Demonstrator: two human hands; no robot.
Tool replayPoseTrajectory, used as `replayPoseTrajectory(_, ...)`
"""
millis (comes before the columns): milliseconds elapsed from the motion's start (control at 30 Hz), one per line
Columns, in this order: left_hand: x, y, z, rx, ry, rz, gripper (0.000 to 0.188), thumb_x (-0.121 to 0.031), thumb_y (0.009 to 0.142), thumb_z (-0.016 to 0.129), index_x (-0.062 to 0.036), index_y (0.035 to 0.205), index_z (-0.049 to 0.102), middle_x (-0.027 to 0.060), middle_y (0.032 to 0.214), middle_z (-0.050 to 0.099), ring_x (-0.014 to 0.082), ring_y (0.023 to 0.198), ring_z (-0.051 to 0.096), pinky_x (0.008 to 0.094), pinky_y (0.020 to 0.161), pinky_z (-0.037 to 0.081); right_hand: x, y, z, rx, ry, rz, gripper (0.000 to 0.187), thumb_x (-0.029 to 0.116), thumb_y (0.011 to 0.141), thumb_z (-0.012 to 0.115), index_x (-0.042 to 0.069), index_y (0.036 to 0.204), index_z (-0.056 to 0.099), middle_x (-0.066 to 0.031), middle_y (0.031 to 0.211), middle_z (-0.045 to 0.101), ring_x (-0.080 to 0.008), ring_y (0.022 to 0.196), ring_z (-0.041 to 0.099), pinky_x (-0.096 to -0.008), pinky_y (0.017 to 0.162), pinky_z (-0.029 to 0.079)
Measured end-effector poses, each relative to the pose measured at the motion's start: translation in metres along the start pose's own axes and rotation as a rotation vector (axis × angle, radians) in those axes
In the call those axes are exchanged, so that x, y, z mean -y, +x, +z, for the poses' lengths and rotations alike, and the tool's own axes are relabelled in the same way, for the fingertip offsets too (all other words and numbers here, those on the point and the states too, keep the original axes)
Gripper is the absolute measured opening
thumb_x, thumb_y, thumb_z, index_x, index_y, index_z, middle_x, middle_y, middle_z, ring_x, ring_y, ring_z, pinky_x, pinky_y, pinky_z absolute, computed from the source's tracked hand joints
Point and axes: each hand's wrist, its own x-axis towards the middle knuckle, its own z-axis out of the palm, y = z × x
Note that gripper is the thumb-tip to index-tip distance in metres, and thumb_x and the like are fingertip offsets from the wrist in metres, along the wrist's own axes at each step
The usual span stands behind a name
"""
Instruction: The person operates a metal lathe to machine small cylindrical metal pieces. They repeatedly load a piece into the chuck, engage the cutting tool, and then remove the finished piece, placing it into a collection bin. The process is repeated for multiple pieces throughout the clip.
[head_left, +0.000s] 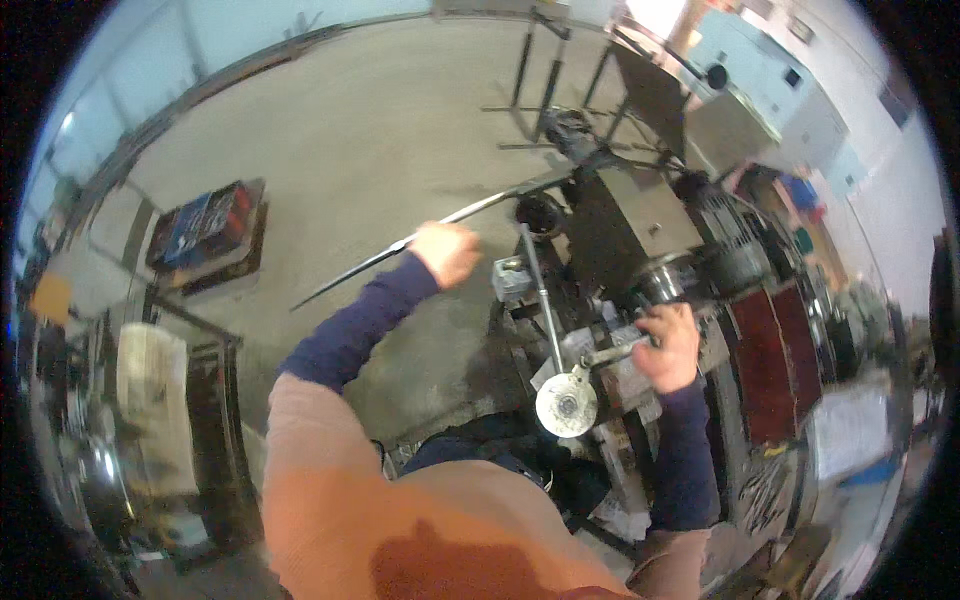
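Observation:
A long, thin metal rod (480, 206) slants across the floor side of the machine, its tapered far-left part hanging free over the floor. My left hand (447, 253) is closed around it near the middle. The rod's right end reaches the dark machine parts. My right hand (668, 345) is curled at the end of a short metal lever (612, 352), its fingers bent and partly hidden. That lever meets a pale round disc (567, 405) close to my body. From the disc a slim straight bar (543, 295) runs away from me, between my hands.
The machine's metal housing (640, 222) stands ahead right, beside a shiny round part (662, 279) and a ribbed motor (735, 240). A dark red panel (776, 360) lies to the right. At left are a crate (205, 228) on the floor and a metal frame (232, 430).

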Motion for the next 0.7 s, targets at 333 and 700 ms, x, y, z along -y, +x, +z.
replayPoseTrajectory(333,-0.101,-0.05,0.006,0.004,-1.16,-0.124,0.039,-0.037,0.087,0.051,-0.0028,0.072,0.062,0.0065,0.057,0.059,0.015,0.052,0.057,0.0313,0.051,0.044,0.104,0.037,0.031,0.136,0.293,-0.313,0.031,0.009,0.047,0.06,0.001,0.077,0.062,-0.0128,0.089,0.055,-0.0333,0.082,0.048,-0.0401,0.069,0.044)
replayPoseTrajectory(700,-0.099,-0.143,0.018,-0.193,-1.625,-0.351,0.037,-0.032,0.087,0.055,0.0022,0.076,0.062,0.0067,0.061,0.06,0.0128,0.054,0.057,0.0275,0.052,0.046,0.177,0.043,0.049,0.22,0.385,-0.615,0.028,0.005,0.046,0.059,0.001,0.074,0.063,-0.0126,0.086,0.054,-0.0318,0.082,0.047,-0.0388,0.069,0.044)
